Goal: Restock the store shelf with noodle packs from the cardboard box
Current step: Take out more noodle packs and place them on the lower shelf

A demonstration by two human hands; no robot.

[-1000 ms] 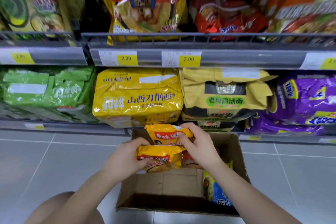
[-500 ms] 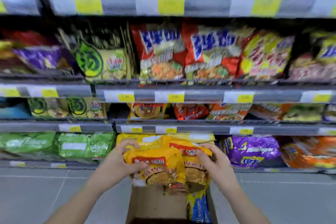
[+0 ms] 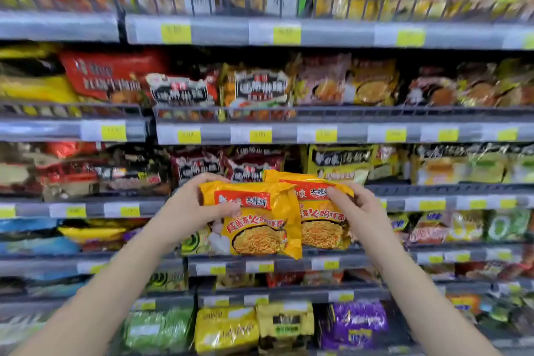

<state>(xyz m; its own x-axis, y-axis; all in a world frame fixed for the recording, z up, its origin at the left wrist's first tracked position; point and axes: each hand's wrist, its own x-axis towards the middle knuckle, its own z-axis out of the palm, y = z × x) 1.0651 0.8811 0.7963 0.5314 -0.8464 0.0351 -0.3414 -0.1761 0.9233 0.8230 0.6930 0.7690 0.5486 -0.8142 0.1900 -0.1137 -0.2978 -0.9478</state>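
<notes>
two noodle packs bright yellow-orange with red label bands, shelf price tags yellow on grey

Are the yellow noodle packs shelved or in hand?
In hand: left hand grips the front pack, right hand the rear pack, in front of the shelves.

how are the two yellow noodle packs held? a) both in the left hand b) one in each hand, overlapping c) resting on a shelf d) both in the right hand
b: the left hand grips the front pack, the right hand grips the rear pack, and the front one overlaps it.
</notes>
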